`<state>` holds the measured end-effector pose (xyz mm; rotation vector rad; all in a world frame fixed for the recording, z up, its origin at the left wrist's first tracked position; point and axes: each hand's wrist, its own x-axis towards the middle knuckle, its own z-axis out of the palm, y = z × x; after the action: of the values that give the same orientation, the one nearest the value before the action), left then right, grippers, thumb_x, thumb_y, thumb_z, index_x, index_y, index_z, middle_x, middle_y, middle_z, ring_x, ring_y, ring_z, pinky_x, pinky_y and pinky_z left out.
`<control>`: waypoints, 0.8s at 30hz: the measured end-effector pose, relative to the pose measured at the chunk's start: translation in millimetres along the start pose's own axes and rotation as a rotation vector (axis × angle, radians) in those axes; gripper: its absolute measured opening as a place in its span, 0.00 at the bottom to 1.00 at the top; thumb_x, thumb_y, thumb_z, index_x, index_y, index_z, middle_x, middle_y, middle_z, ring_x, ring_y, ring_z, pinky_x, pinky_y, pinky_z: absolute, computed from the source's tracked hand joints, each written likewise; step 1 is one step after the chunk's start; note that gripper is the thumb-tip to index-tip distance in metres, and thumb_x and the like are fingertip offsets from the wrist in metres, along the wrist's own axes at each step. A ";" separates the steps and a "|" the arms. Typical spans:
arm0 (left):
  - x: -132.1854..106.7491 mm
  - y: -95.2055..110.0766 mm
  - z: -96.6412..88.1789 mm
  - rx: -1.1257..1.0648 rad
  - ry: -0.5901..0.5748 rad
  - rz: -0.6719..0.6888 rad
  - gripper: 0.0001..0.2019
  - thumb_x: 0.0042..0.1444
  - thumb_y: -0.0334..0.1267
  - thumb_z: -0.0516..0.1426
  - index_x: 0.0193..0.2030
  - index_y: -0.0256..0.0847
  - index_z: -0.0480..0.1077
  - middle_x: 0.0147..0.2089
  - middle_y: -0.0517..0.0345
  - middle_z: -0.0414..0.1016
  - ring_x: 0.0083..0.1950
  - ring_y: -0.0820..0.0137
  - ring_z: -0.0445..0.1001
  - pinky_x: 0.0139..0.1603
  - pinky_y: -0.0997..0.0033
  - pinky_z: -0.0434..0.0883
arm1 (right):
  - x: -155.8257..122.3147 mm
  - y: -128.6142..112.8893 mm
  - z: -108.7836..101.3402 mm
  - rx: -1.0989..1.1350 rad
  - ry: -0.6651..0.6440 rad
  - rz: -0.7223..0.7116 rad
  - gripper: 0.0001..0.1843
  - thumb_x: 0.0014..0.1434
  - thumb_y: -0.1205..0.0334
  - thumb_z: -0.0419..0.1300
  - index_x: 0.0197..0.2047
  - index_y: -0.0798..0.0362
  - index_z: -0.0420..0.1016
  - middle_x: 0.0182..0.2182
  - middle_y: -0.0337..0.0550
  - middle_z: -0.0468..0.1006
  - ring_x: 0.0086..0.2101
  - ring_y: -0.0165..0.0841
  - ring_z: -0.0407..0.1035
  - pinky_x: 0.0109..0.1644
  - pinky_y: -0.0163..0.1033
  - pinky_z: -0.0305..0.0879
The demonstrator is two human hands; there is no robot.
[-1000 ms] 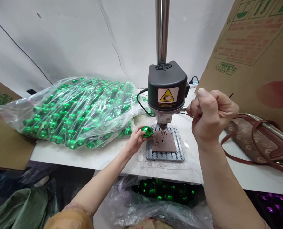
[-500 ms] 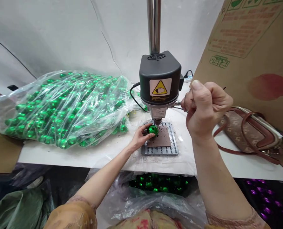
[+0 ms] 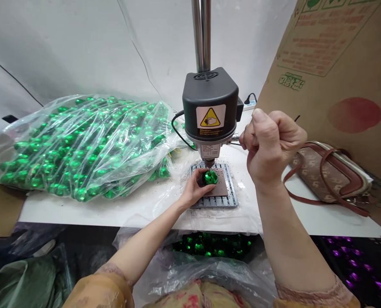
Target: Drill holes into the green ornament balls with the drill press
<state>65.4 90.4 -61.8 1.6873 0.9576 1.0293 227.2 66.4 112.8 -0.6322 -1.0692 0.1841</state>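
My left hand [image 3: 193, 188] grips a shiny green faceted ball [image 3: 211, 177] between thumb and fingers. It holds the ball just beneath the chuck [image 3: 210, 163] of a small black bench drill press [image 3: 211, 102]; whether the bit touches the ball I cannot tell. Below the ball lies a brown board [image 3: 220, 186] on the slotted grey metal base [image 3: 232, 199], scattered with dark shavings. My right hand [image 3: 272, 145] is a raised fist to the right of the drill head, closed around the feed handle, whose metal hub [image 3: 235, 138] shows beside the fingers.
A large clear bag of green balls [image 3: 81, 149] fills the table's left side. More green balls [image 3: 212, 244] sit in an open plastic bag below the table edge. At the right are a handbag [image 3: 331, 175], a tall cardboard box [image 3: 325, 85] and purple balls [image 3: 353, 265] lower down.
My left hand has brought the green ball slightly right, centring it more under the chuck. The right fist keeps its hold on the handle. The whole view has shifted a little.
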 end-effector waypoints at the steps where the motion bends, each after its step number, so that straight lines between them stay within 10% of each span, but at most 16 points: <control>1: -0.6 -0.2 0.8 -0.023 -0.003 -0.003 0.27 0.50 0.45 0.70 0.54 0.41 0.67 0.50 0.50 0.77 0.54 0.59 0.76 0.57 0.56 0.72 | 0.0 -0.5 -0.2 0.010 -0.005 -0.004 0.27 0.62 0.56 0.60 0.19 0.50 0.49 0.13 0.30 0.51 0.16 0.23 0.50 0.24 0.38 0.51; 24: -1.6 -6.7 -0.3 -0.046 -0.018 0.019 0.28 0.50 0.45 0.70 0.54 0.41 0.66 0.54 0.49 0.75 0.58 0.57 0.75 0.60 0.55 0.71 | -23.3 9.1 -6.5 0.072 0.031 -0.139 0.28 0.59 0.62 0.59 0.19 0.52 0.43 0.13 0.30 0.46 0.15 0.20 0.45 0.20 0.36 0.44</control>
<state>63.6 90.9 -68.4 1.6685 0.9009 1.0393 223.0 61.1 87.9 -0.4929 -1.0677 0.0914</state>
